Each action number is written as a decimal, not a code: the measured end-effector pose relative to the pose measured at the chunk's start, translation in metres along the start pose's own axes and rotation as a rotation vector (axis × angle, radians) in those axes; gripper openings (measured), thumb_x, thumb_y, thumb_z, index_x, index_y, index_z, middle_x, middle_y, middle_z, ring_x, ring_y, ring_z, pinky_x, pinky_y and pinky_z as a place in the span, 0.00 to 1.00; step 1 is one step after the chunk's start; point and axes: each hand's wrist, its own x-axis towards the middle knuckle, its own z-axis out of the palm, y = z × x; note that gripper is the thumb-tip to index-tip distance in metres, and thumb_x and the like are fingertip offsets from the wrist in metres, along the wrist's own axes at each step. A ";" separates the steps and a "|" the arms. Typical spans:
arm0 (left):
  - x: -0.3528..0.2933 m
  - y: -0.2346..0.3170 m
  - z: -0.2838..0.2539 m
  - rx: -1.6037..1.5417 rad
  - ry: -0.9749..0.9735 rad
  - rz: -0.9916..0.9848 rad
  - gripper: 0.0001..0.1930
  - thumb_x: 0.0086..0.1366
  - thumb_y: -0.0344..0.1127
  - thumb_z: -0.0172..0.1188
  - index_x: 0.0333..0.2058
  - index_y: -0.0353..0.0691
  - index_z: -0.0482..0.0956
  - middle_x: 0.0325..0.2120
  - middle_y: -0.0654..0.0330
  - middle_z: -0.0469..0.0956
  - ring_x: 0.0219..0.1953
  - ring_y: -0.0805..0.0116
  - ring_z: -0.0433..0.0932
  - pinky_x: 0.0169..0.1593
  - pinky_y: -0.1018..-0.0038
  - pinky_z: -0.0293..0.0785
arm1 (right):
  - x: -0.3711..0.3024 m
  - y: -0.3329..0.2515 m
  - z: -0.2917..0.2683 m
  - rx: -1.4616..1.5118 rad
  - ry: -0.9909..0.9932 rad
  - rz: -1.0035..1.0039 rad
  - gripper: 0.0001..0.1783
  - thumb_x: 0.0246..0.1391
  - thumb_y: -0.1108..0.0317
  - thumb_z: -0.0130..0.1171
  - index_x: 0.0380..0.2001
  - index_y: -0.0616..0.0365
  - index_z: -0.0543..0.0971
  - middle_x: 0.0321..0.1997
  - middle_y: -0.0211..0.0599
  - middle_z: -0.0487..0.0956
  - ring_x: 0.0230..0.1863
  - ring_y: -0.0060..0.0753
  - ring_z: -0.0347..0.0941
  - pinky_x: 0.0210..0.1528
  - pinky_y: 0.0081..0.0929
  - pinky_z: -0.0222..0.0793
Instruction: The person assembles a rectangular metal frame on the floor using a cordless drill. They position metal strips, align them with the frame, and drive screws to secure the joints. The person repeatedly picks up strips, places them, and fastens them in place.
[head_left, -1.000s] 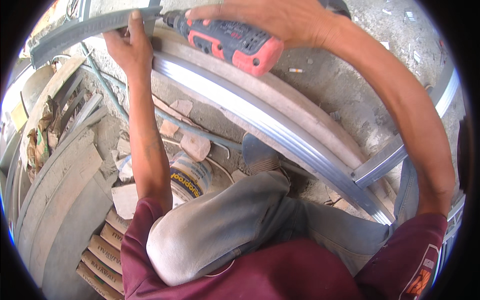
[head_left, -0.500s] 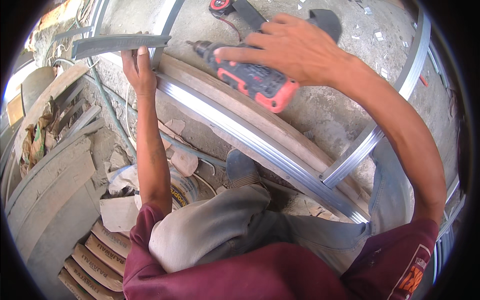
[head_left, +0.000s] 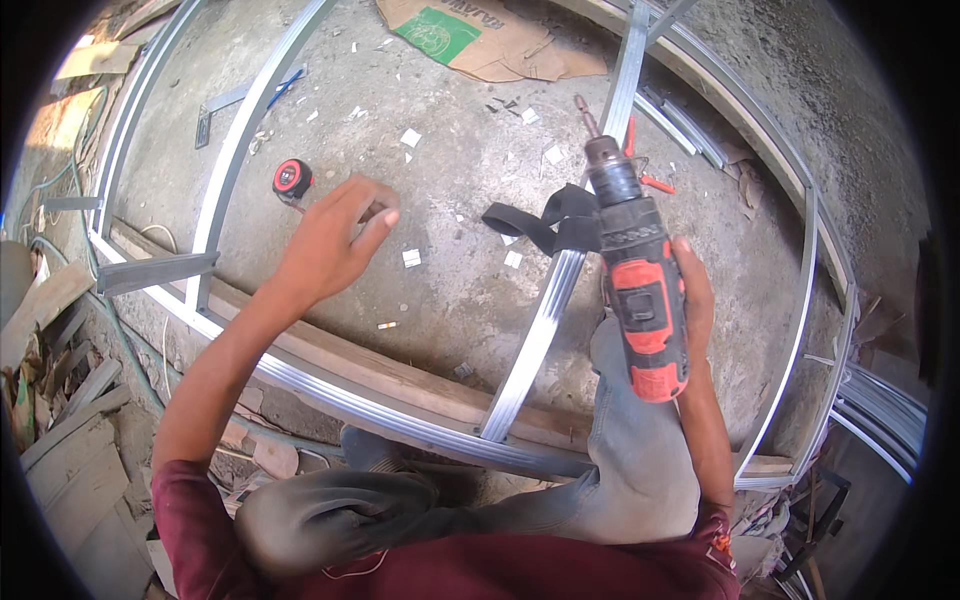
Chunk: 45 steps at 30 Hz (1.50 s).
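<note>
Lifted away from the grey curved metal strip since half a second ago, the left hand (head_left: 335, 235) is now reached out, loosely curled and empty, near a red-and-black round tape measure (head_left: 292, 178). An orange-and-black cordless drill (head_left: 637, 270) is gripped upright by the right hand (head_left: 692, 300) above a straight silver metal channel (head_left: 540, 335) on the concrete floor (head_left: 440, 200).

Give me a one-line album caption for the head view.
Right hand gripping a red cordless drill, left hand reaching toward a tape measure.
</note>
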 end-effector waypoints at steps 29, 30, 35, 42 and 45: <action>0.269 -0.140 0.218 0.163 0.348 -0.631 0.13 0.68 0.28 0.48 0.50 0.36 0.73 0.46 0.39 0.81 0.50 0.35 0.79 0.53 0.46 0.75 | -0.039 0.022 -0.035 0.198 0.026 0.248 0.51 0.47 0.63 0.69 0.71 0.60 0.55 0.49 0.50 0.78 0.36 0.37 0.79 0.33 0.26 0.77; 0.259 -0.149 0.201 0.210 0.364 -0.634 0.14 0.67 0.27 0.49 0.49 0.36 0.74 0.45 0.39 0.81 0.49 0.35 0.80 0.53 0.46 0.75 | -0.040 0.026 -0.030 0.169 0.015 0.203 0.51 0.46 0.63 0.69 0.71 0.60 0.55 0.50 0.51 0.78 0.36 0.38 0.79 0.33 0.26 0.77; 0.186 -0.161 0.134 0.289 0.210 -0.292 0.12 0.65 0.27 0.52 0.44 0.37 0.82 0.42 0.40 0.82 0.48 0.40 0.81 0.53 0.51 0.76 | -0.004 0.000 -0.014 0.544 -0.059 0.339 0.51 0.44 0.66 0.69 0.71 0.61 0.58 0.54 0.51 0.76 0.41 0.37 0.80 0.35 0.23 0.78; -0.030 -0.017 0.030 -0.158 0.048 -0.317 0.09 0.67 0.28 0.56 0.44 0.36 0.80 0.42 0.47 0.83 0.42 0.50 0.84 0.50 0.59 0.78 | 0.107 -0.098 0.035 0.945 -0.436 0.136 0.46 0.51 0.72 0.70 0.71 0.55 0.61 0.57 0.46 0.78 0.53 0.37 0.80 0.55 0.31 0.75; -0.110 -0.032 0.004 -0.576 0.330 -0.511 0.09 0.73 0.33 0.56 0.48 0.36 0.77 0.47 0.53 0.81 0.44 0.60 0.84 0.51 0.60 0.78 | 0.122 -0.130 0.074 0.404 -0.453 -0.470 0.50 0.49 0.73 0.72 0.73 0.49 0.59 0.65 0.44 0.75 0.60 0.39 0.77 0.63 0.33 0.72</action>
